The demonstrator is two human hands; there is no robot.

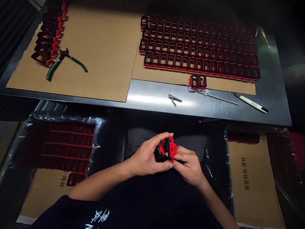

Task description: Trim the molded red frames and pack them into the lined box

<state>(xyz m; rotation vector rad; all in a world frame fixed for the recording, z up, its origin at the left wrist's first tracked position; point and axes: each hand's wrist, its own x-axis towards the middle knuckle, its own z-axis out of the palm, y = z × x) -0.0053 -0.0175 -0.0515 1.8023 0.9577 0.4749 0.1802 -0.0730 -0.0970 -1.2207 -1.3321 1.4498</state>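
Above my lap, in front of the table edge, both hands hold a small red and black plastic housing (172,149). My left hand (148,156) curls around it from the left, thumb below and index finger along the top. From the right, my right hand (189,163) pinches its lower right side with thumb and fingers. A flat red face with small slots points to the right; a black frame part shows inside my left hand. My palms and fingers hide some of the piece.
Rows of similar red and black housings (176,60) stand on cardboard (100,51). Green-handled cutting pliers (55,67), a nail clipper (175,99), a thin stick (222,99) and a white-handled tool (252,103) lie on the metal table. Plastic-lined boxes flank me; the left one holds housings (69,146).
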